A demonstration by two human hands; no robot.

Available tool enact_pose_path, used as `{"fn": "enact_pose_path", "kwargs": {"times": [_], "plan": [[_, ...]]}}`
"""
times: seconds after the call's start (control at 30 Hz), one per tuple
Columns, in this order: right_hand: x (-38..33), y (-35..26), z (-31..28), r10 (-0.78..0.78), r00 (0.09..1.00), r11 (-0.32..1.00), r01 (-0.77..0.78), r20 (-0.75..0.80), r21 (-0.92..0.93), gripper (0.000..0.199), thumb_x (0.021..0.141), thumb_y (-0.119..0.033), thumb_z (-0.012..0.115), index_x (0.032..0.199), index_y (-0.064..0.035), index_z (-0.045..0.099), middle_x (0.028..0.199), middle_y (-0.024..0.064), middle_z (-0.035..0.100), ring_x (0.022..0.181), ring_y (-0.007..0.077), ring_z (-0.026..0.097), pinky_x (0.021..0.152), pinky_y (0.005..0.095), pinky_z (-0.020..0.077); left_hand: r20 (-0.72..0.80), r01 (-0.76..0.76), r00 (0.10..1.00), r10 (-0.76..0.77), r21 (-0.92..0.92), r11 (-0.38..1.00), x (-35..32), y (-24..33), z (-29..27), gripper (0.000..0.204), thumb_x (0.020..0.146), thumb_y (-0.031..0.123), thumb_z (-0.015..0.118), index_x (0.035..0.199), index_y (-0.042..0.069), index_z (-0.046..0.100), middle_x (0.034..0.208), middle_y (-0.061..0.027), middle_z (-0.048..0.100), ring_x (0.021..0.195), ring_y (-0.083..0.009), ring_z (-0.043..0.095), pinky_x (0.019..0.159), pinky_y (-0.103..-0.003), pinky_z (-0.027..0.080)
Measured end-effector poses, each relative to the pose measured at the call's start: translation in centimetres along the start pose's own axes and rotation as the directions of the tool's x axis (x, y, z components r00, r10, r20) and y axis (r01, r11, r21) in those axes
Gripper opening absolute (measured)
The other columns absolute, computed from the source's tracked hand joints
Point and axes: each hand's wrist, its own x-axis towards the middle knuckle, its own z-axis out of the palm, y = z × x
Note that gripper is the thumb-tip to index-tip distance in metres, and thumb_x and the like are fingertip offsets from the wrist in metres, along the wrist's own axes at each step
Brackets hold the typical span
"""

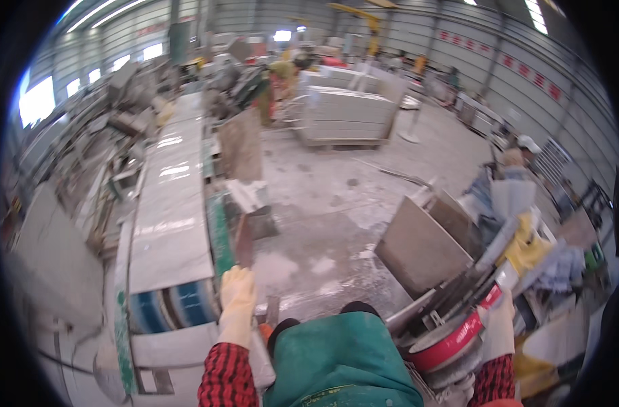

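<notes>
My left hand point(237, 305), in a pale yellow glove, is closed at the near end of the green side rail point(220, 234) of a long conveyor-like machine. Beside it, long white glossy slabs point(171, 197) lie along the machine bed, and blue bands point(177, 304) show at their near end. My right hand point(498, 329), in a pale glove, is low on the right. It is next to a round thing with a red band point(448, 347) around its side. Blur hides the fingers of this hand, so whether it grips the round thing is unclear. A green apron point(340, 363) covers my front.
Brown-grey stone slabs point(421, 245) lean at the right, near yellow and white sheeting point(526, 244). Ahead stands a stack of white slabs point(346, 115) on the wet floor point(323, 203). Broken stone point(129, 122) piles up at the left. A person in a white cap point(528, 144) is at far right.
</notes>
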Motion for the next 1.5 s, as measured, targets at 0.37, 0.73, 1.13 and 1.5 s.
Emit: {"fn": "enact_pose_path", "kwargs": {"times": [0.37,0.73,1.13,1.5], "plan": [[-4.2,9.4,12.1,0.205,0.676,0.962,-0.007,0.708,-0.273,0.066,0.077,-0.007,0.071,0.14,-0.0158,0.056,0.107,0.0084,0.064,0.065,0.0249,0.063,0.06,0.038,0.0575,0.716,0.67,0.692,-0.099,-0.686,-0.283,9.6,17.1,-1.8,0.06,0.101,0.032,0.06,0.151,0.007,0.04,0.147,-0.0157,0.051,0.134,-0.0345,0.05,0.108,-0.042,0.046],[-23.9,15.4,28.0,0.249,-0.637,0.118,0.767,0.729,0.63,0.066,0.065,-0.021,0.081,0.128,-0.0123,0.062,0.132,0.009,0.06,0.111,0.0297,0.06,0.099,0.0386,0.0481,0.674,0.129,0.519,-0.526,-0.67,-0.731,10.4,12.6,-4.2,0.041,0.1,0.01,0.045,0.139,-0.003,0.043,0.137,-0.0222,0.053,0.126,-0.0393,0.052,0.109,-0.053,0.042],[-9.3,19.1,25.4,0.02,-0.321,-0.009,0.947,0.947,0.322,0.048,0.076,-0.03,0.075,0.12,-0.0132,0.065,0.124,0.0128,0.065,0.119,0.0362,0.058,0.1,0.043,0.0468,0.319,-0.114,-0.027,-0.947,-0.943,-0.314,-4.2,-7.8,-9.7,0.04,0.101,0.004,0.048,0.14,-0.003,0.041,0.139,-0.0201,0.053,0.126,-0.0373,0.055,0.101,-0.059,0.052],[18.5,7.2,-7.7,-0.331,0.559,-0.316,0.694,0.76,-0.647,0.051,0.094,-0.024,0.065,0.137,-0.0002,0.054,0.138,0.0215,0.056,0.127,0.0371,0.052,0.109,0.0428,0.0393,0.323,-0.086,-0.129,-0.938,-0.946,-0.314,-8.9,-8.8,-7.0,0.041,0.099,-0.001,0.046,0.14,0.003,0.043,0.139,-0.0178,0.052,0.124,-0.0375,0.057,0.096,-0.062,0.053]]}}
